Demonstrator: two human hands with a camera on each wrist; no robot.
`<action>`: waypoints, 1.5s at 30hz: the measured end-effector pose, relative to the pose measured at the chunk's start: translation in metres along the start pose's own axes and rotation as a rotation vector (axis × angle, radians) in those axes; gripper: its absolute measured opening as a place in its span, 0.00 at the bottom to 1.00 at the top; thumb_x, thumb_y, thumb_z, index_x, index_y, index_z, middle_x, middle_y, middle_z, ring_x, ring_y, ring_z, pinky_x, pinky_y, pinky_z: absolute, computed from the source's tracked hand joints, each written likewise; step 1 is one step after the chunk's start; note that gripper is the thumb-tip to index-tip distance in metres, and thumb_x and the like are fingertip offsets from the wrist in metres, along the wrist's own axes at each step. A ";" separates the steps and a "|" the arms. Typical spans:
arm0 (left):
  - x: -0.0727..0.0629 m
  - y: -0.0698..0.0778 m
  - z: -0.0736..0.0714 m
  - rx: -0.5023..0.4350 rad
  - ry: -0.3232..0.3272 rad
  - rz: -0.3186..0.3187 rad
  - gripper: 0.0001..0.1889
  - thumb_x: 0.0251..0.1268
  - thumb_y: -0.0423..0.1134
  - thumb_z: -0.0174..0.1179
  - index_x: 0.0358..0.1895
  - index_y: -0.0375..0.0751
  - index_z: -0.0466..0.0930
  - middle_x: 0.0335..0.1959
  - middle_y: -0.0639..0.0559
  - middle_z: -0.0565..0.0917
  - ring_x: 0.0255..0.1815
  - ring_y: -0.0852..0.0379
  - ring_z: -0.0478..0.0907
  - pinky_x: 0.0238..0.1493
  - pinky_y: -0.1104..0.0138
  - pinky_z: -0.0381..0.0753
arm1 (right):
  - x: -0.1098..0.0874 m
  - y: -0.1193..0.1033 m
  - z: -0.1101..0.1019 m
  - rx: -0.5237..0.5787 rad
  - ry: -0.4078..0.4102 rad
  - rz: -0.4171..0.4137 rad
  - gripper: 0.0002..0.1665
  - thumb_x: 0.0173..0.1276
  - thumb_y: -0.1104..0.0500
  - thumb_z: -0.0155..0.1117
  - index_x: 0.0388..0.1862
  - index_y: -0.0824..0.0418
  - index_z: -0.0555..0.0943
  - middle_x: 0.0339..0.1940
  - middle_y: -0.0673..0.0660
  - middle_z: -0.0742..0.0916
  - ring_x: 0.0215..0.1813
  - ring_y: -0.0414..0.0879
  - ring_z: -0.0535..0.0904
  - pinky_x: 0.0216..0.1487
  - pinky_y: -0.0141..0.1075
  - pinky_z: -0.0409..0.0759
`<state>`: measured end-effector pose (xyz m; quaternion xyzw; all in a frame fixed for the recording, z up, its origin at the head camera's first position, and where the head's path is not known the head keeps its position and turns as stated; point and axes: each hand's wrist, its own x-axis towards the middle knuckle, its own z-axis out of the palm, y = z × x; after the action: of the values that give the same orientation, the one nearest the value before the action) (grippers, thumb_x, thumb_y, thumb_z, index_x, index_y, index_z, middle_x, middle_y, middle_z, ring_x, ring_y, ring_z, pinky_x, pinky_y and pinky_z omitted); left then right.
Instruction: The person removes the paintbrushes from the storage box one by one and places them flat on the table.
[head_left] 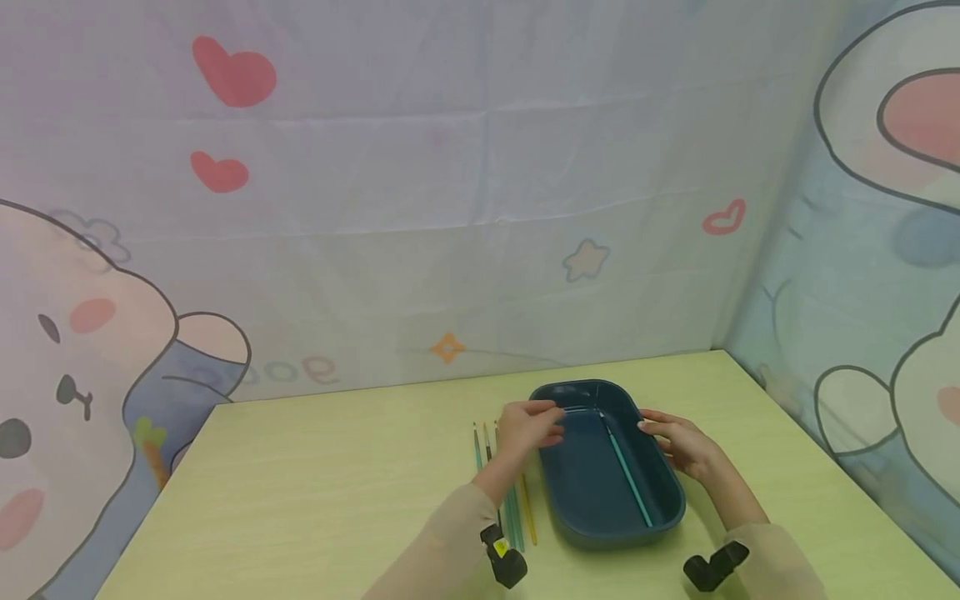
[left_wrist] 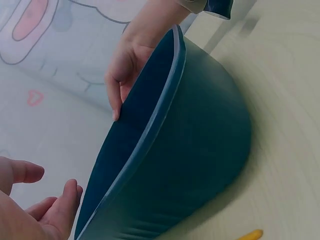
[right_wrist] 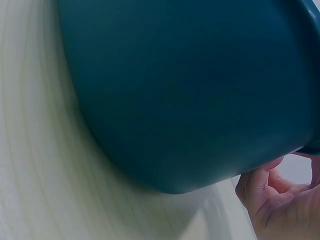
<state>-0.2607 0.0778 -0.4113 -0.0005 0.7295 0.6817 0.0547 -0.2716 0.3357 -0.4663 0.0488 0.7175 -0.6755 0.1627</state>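
Observation:
A dark blue-green plastic basin [head_left: 588,500] stands on the table, a slim teal paintbrush [head_left: 628,471] lying lengthwise inside it. My left hand [head_left: 528,429] is over the basin's left rim. In the left wrist view the thumb and fingers [left_wrist: 57,212] of that hand are apart, with nothing seen between them. At the opposite side my right hand [head_left: 682,446] grips the rim, thumb on top and fingers against the outer wall, which fills much of the right wrist view. A thin pale line crosses the basin's far end; what it is, I cannot tell.
Several slim brushes [head_left: 512,521], teal, dark and yellow, lie left of the basin, partly hidden under my left forearm. The pale yellow table [head_left: 315,483] extends to the left. A printed cloth [head_left: 375,208] hangs behind and at the right.

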 end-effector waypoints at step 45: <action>0.022 -0.022 0.083 0.236 0.147 -0.036 0.16 0.48 0.34 0.70 0.42 0.31 0.85 0.35 0.41 0.88 0.20 0.51 0.86 0.25 0.66 0.87 | -0.003 -0.003 0.001 0.009 -0.007 0.001 0.41 0.72 0.53 0.56 0.75 0.68 0.52 0.48 0.45 0.81 0.44 0.35 0.81 0.44 0.32 0.84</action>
<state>-0.2742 0.1609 -0.4400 -0.0571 0.8066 0.5882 0.0131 -0.2693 0.3347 -0.4623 0.0476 0.7138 -0.6789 0.1652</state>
